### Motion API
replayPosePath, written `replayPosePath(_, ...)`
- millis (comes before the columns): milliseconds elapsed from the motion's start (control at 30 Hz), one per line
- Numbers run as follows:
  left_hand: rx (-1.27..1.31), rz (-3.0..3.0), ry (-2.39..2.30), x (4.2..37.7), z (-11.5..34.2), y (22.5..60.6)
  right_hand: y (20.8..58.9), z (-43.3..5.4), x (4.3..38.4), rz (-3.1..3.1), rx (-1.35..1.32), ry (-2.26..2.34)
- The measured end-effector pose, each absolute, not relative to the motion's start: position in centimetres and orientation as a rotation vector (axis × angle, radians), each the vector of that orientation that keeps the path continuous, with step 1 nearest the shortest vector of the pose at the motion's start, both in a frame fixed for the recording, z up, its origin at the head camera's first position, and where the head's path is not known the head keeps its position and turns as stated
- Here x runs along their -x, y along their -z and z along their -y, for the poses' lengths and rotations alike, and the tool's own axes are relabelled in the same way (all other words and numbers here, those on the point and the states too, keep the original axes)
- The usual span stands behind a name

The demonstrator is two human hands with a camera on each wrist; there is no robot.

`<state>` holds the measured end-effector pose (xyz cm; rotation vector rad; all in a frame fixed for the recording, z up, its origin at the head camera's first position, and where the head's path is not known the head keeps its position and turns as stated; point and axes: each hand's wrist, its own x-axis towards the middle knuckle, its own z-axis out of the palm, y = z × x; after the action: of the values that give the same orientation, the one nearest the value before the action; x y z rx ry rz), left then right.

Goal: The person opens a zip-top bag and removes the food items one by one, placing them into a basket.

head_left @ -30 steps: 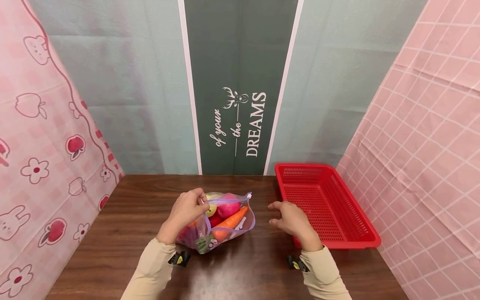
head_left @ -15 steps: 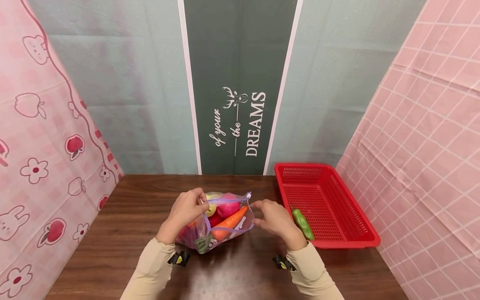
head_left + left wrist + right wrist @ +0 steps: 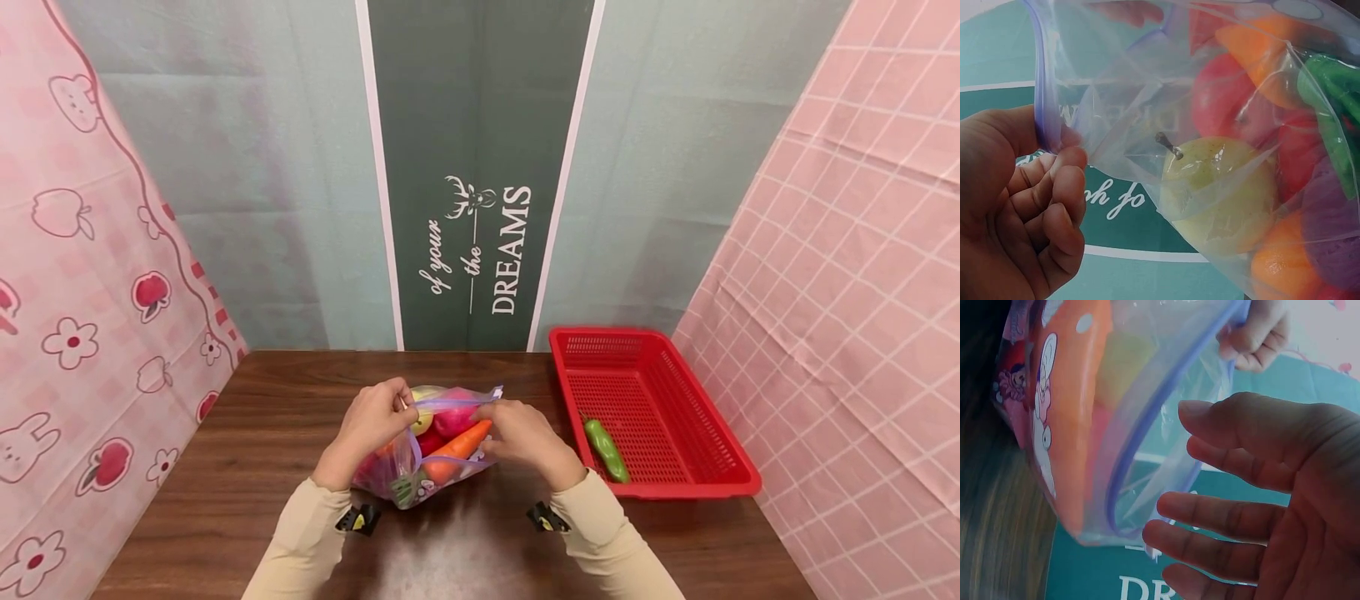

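Observation:
A clear zip bag (image 3: 408,487) with a purple zip stands on the table, its mouth gaping. Thumb and fingertips of my left hand (image 3: 375,423) pinch the zip edge. My right hand (image 3: 525,437) is at the right side of the mouth, fingers extended and holding nothing. Inside lie a carrot (image 3: 459,446), a pink fruit (image 3: 453,418), a yellow-green pear (image 3: 1219,194), an orange (image 3: 1285,262) and other produce, partly covered by film. A green pepper (image 3: 606,450) lies in the red basket (image 3: 697,489).
The slotted plastic basket stands on the right of the wooden table (image 3: 277,400). Behind the table hangs a green and teal cloth (image 3: 480,108); patterned pink cloths hang at both sides.
My right hand has moved left from beside the basket to the bag's mouth. The green pepper in the basket has come into view. My left hand has kept its pinch.

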<state>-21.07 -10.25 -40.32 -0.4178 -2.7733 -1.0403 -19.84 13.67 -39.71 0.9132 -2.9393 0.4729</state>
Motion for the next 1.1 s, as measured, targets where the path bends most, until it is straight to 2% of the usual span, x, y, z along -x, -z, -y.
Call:
replayPosePath(300,0.417,2.761,1.041,21.0,10.2,40.3,39.5,-11.4,20.5,2.925,-1.110,-0.279)
replayPosePath(667,0.411,2.770,1.049,21.0,10.3,40.5,41.6,-10.4,22.1,2.879,-1.440,-0.264)
replayPosePath(1100,0.415,2.787,1.036,21.1,10.3,40.4,43.7,-9.9,23.0,2.891,-1.452,-0.123)
